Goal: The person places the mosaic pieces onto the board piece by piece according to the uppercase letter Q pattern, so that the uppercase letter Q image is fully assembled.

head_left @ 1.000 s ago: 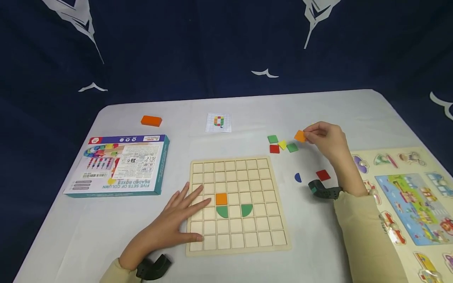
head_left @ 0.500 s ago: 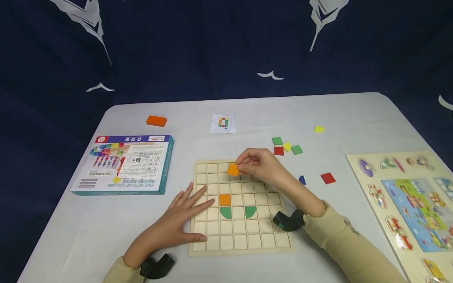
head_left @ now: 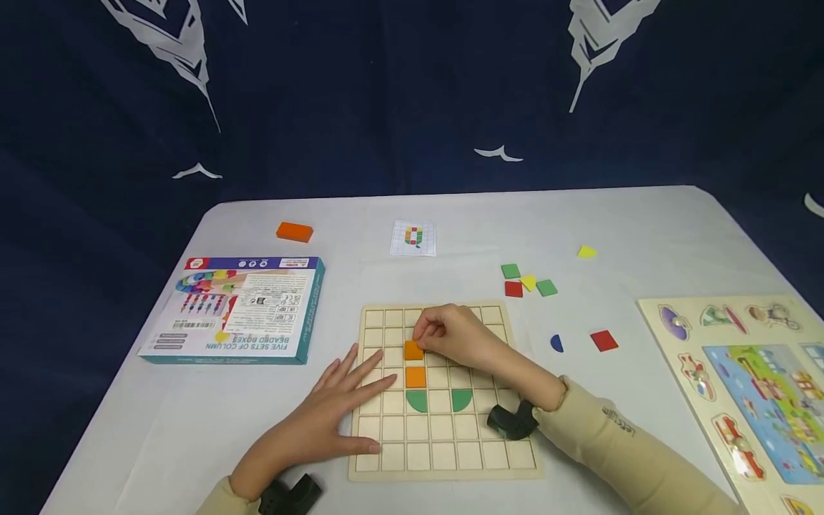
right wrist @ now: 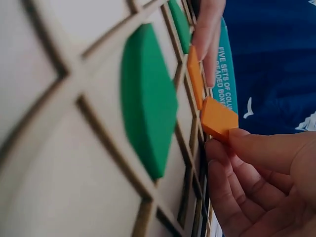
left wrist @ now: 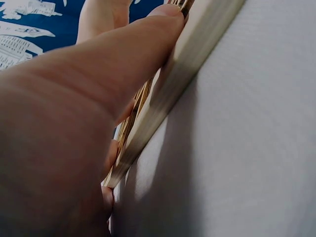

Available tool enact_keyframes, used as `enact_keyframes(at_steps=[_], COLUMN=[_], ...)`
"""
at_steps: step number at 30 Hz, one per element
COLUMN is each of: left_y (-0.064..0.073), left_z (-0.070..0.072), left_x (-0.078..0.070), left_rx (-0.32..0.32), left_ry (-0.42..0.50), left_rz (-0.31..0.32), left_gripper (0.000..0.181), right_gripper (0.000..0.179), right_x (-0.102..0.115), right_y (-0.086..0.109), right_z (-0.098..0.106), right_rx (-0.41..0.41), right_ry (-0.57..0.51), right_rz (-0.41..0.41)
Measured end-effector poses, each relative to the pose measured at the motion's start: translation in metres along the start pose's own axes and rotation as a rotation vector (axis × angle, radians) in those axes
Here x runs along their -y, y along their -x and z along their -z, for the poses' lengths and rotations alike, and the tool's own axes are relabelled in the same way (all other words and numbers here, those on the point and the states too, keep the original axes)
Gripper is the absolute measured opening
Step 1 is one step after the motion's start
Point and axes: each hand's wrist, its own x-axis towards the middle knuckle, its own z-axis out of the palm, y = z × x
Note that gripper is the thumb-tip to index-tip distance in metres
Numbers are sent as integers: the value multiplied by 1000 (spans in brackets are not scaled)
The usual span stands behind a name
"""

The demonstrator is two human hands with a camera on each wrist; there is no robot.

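Observation:
A wooden grid board lies on the table. In it sit an orange square tile and two green quarter-circle tiles, one at the left and one at the right. My right hand pinches a second orange square tile between thumb and fingertips, just behind the first one; in the right wrist view it is tilted over the grid. My left hand rests with spread fingers on the board's left edge, and the left wrist view shows its thumb on the rim.
A boxed bead set lies at left, an orange block behind it. A pattern card lies behind the board. Loose red, green, yellow and blue tiles, such as a red square, lie right. A picture puzzle is far right.
My right hand has carried the orange tile leftward from beside the loose tiles to the grid, down to a cell behind the first orange tile. The left hand has stayed on the board.

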Motion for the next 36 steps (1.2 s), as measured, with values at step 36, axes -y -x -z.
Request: enact_keyframes(at_steps=[36], left_y=[-2], left_z=[-1], left_x=[2], left_rx=[19], left_ry=[-7], left_rz=[23], left_gripper=[85], right_gripper=[9], right_x=[-1], right_y=[6], right_z=[19], right_rx=[14], right_ry=[123], right_rz=[31])
